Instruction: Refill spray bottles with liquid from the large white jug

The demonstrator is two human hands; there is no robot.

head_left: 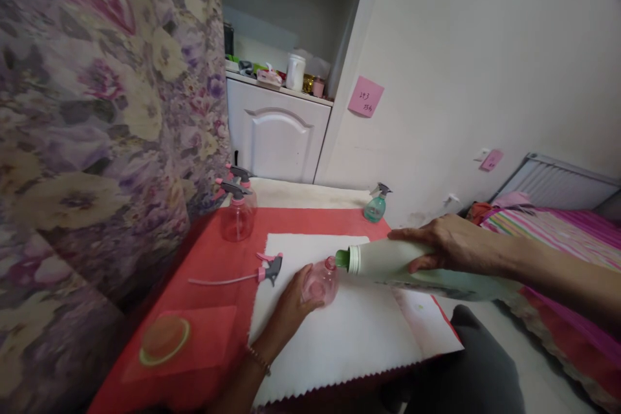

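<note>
My left hand [294, 297] is wrapped round a clear pink spray bottle [324, 283] without its top, over the white mat [359, 336]. In my right hand [444, 242] is a large pale green bottle [388, 257], tipped on its side. Its green spout [342, 259] meets the pink bottle's neck or lies just beside it; I cannot tell whether liquid is flowing. Left of my left hand lies a grey and pink spray nozzle [272, 270] with its pink tube [223, 281] stretched across the red cover.
Two pink spray bottles with nozzles, the nearer one [237, 220] overlapping the other, stand at the back left. A green spray bottle [375, 207] stands at the back right. A round green-rimmed lid [165, 341] lies front left. A floral curtain [111, 142] borders the table's left side.
</note>
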